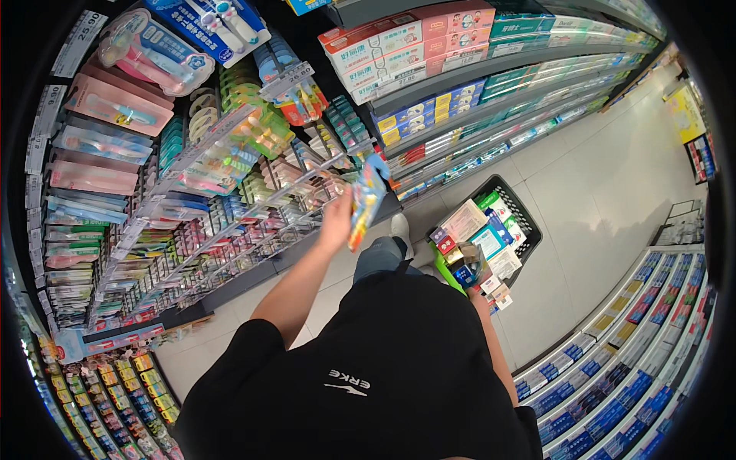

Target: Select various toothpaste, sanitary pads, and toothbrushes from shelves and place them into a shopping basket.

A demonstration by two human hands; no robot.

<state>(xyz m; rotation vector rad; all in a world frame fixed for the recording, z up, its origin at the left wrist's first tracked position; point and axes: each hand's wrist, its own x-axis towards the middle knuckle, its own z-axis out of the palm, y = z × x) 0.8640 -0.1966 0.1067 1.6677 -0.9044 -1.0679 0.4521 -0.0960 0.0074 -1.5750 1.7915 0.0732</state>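
My left hand (336, 221) is closed round a blister pack (368, 201) in blue, yellow and red, held upright in front of the hanging display. It looks like a toothbrush pack, a little blurred. Down at my right side, my right hand (477, 297) is at the near end of a black shopping basket (529, 230) with a green handle (447, 274). Its fingers are mostly hidden by the goods and seem to grip the basket. Several boxes and packets fill the basket, among them a white and blue box (488, 241) and a green and white packet (493, 204).
A rack of hanging toothbrush packs (115, 146) with price strips rises on the left. Ahead, shelves hold stacked toothpaste boxes (414, 46). Low curved shelves (606, 360) line the right, and another shelf (115, 391) stands at lower left. Pale floor tiles (598, 192) lie between.
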